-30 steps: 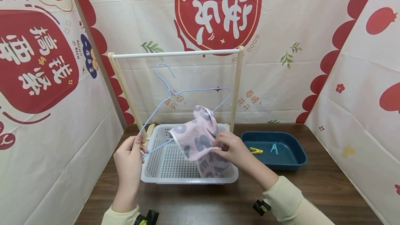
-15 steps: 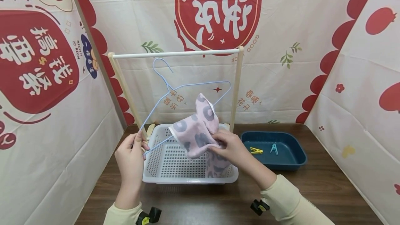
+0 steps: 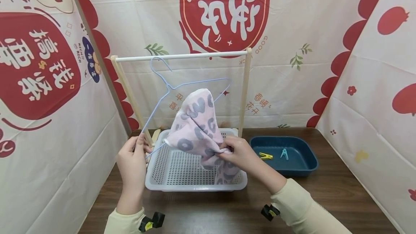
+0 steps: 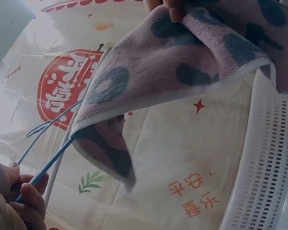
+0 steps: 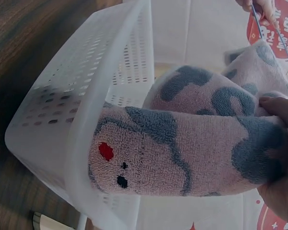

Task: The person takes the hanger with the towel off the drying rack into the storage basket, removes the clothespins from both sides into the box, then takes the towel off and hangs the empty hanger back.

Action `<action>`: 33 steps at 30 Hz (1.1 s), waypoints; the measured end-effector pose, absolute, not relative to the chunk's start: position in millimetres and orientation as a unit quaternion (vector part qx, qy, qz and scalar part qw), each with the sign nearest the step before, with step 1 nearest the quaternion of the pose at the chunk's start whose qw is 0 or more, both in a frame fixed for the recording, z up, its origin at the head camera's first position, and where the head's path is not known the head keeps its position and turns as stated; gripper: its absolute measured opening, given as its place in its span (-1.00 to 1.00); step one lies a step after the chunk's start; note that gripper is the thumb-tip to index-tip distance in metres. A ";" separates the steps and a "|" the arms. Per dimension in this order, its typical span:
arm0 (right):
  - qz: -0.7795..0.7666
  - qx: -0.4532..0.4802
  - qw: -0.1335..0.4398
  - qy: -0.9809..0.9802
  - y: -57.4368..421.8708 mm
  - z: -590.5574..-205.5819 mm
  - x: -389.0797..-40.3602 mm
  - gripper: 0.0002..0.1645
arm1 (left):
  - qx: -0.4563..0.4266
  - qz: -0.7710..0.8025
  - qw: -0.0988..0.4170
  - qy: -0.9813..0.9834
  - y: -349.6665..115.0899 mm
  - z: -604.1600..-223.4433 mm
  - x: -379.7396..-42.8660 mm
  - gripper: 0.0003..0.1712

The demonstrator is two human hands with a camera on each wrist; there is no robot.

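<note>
My left hand (image 3: 131, 167) grips the lower left corner of a light blue wire hanger (image 3: 198, 82), held up in front of the rack. A pink towel (image 3: 195, 129) with grey patterns lies over the hanger's bottom bar, its upper part rising inside the hanger's frame. My right hand (image 3: 237, 151) pinches the towel below the bar, toward its right side. In the left wrist view, the towel (image 4: 149, 72) has one corner dangling past the blue wire. In the right wrist view, the hanging part of the towel (image 5: 182, 153) shows a red spot and overlaps the basket's rim.
Beneath the hands stands a white perforated basket (image 3: 195, 187). Behind it rises a rack with a white crossbar (image 3: 195, 55) and wooden posts. To the right, a dark blue tray (image 3: 302, 172) holds a yellow clothespin (image 3: 265, 156) and a teal clothespin (image 3: 284, 154). Printed cloth surrounds the table.
The towel's upper part has come up higher and spread wider inside the hanger. The hanger has shifted up and left, its hook now overlapping the crossbar. Both hands keep their holds.
</note>
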State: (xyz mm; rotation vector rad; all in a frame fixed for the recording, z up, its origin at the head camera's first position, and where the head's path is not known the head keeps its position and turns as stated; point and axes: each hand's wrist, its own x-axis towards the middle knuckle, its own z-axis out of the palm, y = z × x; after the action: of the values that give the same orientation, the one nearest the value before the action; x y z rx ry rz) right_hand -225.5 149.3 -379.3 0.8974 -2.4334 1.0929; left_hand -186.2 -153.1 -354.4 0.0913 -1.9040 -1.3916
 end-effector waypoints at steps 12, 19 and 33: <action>0.403 0.255 0.164 -0.864 151.6 -383.9 -234.7 -0.68 | 0.051 -0.520 0.414 -0.745 -167.0 -355.1 -188.7 -0.61; 0.410 0.200 0.150 -0.877 150.6 -389.0 -242.3 -0.85 | 0.061 -0.502 0.425 -0.751 -171.4 -354.9 -189.1 -0.60; 0.358 0.199 0.043 -0.911 159.5 -400.5 -243.5 -0.57 | 0.062 -0.489 0.418 -0.763 -171.8 -357.4 -187.3 -0.61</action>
State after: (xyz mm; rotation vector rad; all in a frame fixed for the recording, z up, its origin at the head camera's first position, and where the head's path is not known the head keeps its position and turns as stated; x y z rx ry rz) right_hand -243.5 159.5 -400.5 0.6097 -2.7872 1.0934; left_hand -187.3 -171.8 -357.4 0.1564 -1.9155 -1.2267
